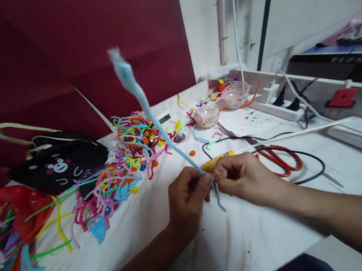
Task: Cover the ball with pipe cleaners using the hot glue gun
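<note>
My left hand (188, 201) pinches a long light-blue pipe cleaner (147, 106) near its lower end; the stem slants up to the left and its far tip is blurred. My right hand (242, 176) is closed right beside the left, fingers pressed on the same blue stem and on a small yellow piece (212, 163) that pokes out to its left. A short tail of the blue stem hangs below the two hands, which hover just above the white table (231, 242).
A tangled heap of coloured pipe cleaners (119, 168) lies to the left, with a black bear-face bag (59, 165) behind it. Red-handled scissors (279, 162) and a black cable (310, 169) lie at the right. Clear plastic balls (207, 114) and a power strip (278, 110) stand farther back.
</note>
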Demonstrator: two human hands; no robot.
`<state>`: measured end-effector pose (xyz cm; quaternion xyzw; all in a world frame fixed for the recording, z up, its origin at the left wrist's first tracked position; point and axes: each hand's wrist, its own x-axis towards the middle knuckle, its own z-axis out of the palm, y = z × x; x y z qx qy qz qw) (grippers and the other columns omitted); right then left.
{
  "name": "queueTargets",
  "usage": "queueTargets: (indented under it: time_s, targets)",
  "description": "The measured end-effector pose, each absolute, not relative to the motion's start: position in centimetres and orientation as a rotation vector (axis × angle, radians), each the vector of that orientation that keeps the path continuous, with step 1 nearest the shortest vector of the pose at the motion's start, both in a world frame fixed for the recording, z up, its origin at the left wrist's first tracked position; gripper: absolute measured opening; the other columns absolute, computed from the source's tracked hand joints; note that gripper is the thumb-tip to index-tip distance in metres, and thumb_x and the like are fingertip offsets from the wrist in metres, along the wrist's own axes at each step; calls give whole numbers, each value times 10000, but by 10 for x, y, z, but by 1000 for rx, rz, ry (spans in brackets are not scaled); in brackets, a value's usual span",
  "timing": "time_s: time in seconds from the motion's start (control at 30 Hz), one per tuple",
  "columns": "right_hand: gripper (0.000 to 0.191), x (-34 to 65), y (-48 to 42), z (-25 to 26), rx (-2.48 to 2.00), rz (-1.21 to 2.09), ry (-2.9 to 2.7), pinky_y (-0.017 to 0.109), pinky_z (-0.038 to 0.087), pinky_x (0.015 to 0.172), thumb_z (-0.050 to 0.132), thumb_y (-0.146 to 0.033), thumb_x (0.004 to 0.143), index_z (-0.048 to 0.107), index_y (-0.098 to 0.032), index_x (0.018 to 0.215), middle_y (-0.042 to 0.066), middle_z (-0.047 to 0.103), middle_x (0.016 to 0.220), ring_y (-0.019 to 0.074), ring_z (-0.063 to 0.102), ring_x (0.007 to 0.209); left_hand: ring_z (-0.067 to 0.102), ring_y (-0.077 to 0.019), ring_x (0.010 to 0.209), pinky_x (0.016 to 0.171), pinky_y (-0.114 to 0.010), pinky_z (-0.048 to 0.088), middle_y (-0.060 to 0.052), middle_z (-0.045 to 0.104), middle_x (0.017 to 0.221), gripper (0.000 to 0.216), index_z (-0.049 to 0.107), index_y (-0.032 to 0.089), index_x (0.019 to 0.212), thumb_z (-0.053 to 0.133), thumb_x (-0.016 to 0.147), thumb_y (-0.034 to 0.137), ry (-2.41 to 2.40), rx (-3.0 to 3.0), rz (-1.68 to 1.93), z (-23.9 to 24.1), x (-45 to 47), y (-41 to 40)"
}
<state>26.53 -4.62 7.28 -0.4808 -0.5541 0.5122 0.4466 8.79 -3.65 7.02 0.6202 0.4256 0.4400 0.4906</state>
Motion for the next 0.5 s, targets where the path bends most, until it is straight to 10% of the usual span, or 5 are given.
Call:
queueTargets:
  time_s: [0.5]
  targets:
    - [146,268,-43,81,-1110,1525,-1344,252,379,485,753,-304,730,638,-244,663,-43,639,551,116,519,497,435,-70,451,431,-209,296,56,606,578,456,559,230,719,887,855,517,958,1274,1182,90,81,-24]
